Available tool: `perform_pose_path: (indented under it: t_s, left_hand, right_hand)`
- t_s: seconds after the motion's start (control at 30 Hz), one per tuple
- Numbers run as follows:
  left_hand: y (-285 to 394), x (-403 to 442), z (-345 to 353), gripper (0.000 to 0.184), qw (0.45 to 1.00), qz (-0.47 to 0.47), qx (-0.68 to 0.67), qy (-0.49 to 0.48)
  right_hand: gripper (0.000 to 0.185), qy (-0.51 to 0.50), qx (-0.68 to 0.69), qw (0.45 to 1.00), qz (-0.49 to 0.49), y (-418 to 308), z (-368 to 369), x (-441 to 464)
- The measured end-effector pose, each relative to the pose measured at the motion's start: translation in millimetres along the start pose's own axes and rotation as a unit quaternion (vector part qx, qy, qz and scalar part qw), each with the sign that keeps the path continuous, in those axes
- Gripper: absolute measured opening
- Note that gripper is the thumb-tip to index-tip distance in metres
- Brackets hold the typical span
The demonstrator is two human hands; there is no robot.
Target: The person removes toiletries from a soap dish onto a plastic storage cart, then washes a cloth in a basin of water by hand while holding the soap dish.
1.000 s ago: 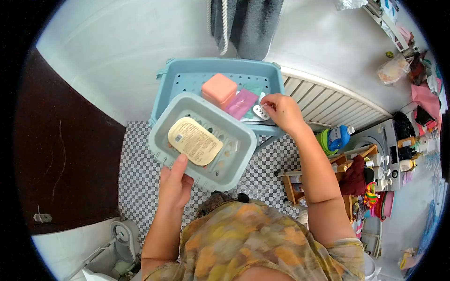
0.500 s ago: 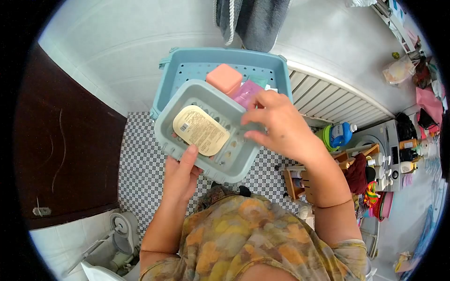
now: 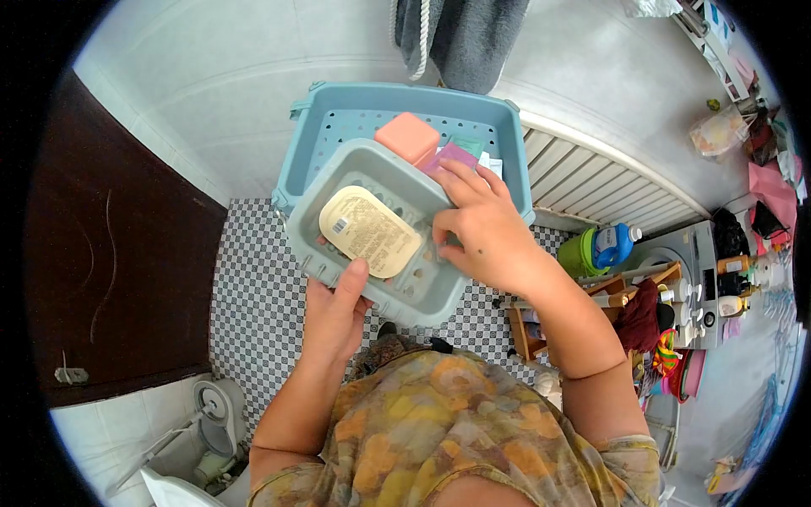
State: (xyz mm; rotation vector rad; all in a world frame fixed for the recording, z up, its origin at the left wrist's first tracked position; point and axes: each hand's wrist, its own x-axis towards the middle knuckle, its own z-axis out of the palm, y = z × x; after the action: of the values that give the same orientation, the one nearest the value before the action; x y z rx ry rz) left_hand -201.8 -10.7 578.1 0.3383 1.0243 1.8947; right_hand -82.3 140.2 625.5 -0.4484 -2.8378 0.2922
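Note:
My left hand [image 3: 334, 308] grips the near-left side of a small grey-green plastic basket [image 3: 435, 304], thumb over its rim. Inside lies a flat cream-coloured pack [image 3: 372, 232] with rounded corners, a barcode and printed text. At the basket's right end is my right hand [image 3: 490, 228], its thumb and bent index finger inside and apart, the other fingers stretched past the rim. I see nothing held in it. Behind stands a larger blue basket [image 3: 317, 139] with a pierced floor. It contains a salmon-pink box [image 3: 407, 137], a purple packet [image 3: 452, 157] and a green packet [image 3: 466, 145].
A white radiator [image 3: 604, 165] runs along the wall on the right. Beyond it are a blue bottle [image 3: 615, 245], a green bucket [image 3: 577, 253] and a washing machine [image 3: 701, 241]. Grey towels [image 3: 477, 42] hang above. A dark door [image 3: 127, 237] is on the left.
My right hand has moved down and left, its thumb and index finger now inside the small basket. The small basket has shifted slightly right, with my left hand still on it.

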Motion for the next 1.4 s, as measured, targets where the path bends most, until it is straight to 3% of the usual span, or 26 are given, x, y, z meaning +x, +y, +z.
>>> perform_pose_path:
  t_s: [0.2,0.5,0.73,0.8,0.83,0.9,1.0,1.13,1.2,1.3,1.4]
  left_hand:
    - [0,0,-2,0.048,1.0,-0.015,0.012,-0.006]
    - [3,1,6,0.052,1.0,-0.012,0.016,-0.02]
    - [3,0,10,0.053,0.999,-0.003,0.019,-0.033]
    - [2,0,11,0.054,0.999,0.002,0.022,-0.028]
    - [1,0,11,0.054,0.999,0.006,0.024,-0.023]
    - [-2,2,2,0.054,0.999,-0.008,0.039,-0.026]
    - [-2,1,2,0.054,0.998,-0.021,0.043,-0.034]
    - [0,-1,15,0.051,1.0,-0.014,0.007,-0.022]
    - [-1,-1,14,0.052,0.999,-0.004,0.018,-0.03]
    - [-1,-1,12,0.053,0.999,-0.005,0.016,-0.041]
    - [-2,-2,10,0.053,0.999,-0.026,-0.002,-0.033]
  right_hand:
    - [0.016,0.102,0.185,0.977,-0.014,10,-8,-11]
    - [0.015,0.211,0.03,0.966,-0.148,7,-10,-26]
    - [0.016,0.231,-0.013,0.958,-0.166,5,-10,-29]
    - [0.014,0.237,0.133,0.96,-0.063,2,-5,-30]
    - [0.014,0.237,0.134,0.96,-0.063,-2,-5,-30]
    - [0.014,0.207,0.404,0.882,0.127,-11,-8,-28]
    - [0.017,0.191,0.455,0.861,0.12,-15,-12,-23]
    - [0.018,0.11,0.387,0.914,0.051,-3,-6,-17]
    - [0.017,0.057,0.222,0.973,0.025,-9,-9,-13]
    - [0.024,-0.027,0.106,0.994,-0.006,-19,-14,-8]
    - [0.038,-0.016,0.057,0.997,-0.058,-20,-8,-3]
